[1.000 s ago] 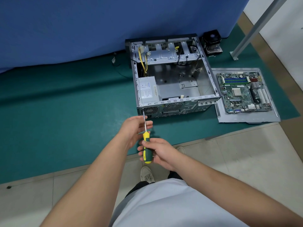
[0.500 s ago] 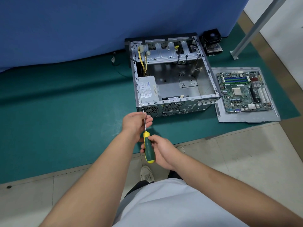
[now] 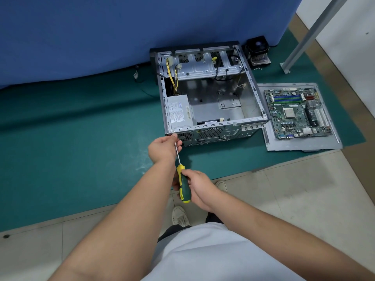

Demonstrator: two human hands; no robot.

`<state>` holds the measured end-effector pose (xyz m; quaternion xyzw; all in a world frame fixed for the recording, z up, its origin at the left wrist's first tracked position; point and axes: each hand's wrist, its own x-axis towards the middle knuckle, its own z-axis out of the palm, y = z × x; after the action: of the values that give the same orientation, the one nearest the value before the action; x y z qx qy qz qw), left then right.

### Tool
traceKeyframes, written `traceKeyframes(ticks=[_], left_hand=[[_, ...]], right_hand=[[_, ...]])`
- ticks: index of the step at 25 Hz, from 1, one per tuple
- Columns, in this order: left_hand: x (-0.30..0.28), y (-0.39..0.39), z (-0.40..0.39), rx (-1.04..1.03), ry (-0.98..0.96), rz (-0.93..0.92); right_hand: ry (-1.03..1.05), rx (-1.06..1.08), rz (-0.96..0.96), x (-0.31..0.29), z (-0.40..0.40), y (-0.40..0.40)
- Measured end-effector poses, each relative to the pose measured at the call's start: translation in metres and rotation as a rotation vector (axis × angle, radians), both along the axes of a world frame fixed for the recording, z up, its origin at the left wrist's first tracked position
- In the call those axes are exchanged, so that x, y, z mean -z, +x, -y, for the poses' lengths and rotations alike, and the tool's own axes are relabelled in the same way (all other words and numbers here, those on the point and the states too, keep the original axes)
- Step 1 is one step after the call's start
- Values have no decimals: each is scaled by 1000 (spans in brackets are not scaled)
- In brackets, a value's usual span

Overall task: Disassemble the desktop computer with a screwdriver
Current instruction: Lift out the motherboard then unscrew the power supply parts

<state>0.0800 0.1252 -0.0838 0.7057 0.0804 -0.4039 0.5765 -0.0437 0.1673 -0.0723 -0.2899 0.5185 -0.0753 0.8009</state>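
Green mat (image 3: 71, 138), open computer case (image 3: 209, 98), metal panel (image 3: 304, 146), cooler fan (image 3: 257, 50)

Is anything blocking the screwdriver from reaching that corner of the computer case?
Nothing visible does. The screwdriver shaft runs straight to the computer case at its near left corner. The left hand steadies the shaft near the tip; the right hand grips the handle.

A green and yellow handle is seen on the screwdriver (image 3: 183, 184). The case (image 3: 211, 110) is bare silver-grey, yellow wires (image 3: 172, 78) inside at far left. A green motherboard (image 3: 296, 112) with blue slots is laid on a teal mat (image 3: 81, 128); a blue cloth (image 3: 101, 33) is hung behind.
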Motion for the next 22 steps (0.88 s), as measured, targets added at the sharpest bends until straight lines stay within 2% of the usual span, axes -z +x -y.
traceKeyframes(ticks=[9,14,22], left_hand=[[1,-3,1,15,11,32],[2,-1,3,31,33,58],[3,2,4,18,47,-7]], right_hand=[[-154,-71,-50,3,-6,3],[-29,-2,7,0,-3,4],[-96,-52,-18,0,-4,-6]])
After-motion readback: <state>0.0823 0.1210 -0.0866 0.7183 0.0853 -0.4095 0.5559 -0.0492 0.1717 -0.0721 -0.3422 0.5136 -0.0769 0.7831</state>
